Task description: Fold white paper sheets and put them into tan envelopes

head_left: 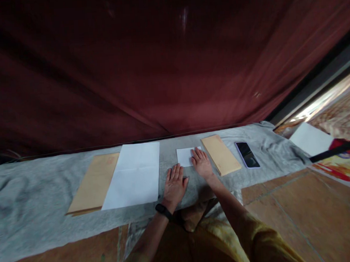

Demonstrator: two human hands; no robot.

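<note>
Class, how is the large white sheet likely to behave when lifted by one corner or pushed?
The large white sheet looks thin, so it would probably sag. Faint crease lines suggest it may fold there first. Lying flat on the grey cloth, it would likely slide rather than tip.

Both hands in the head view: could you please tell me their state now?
Left hand: open, palm down.
Right hand: open, on the small white paper.
</note>
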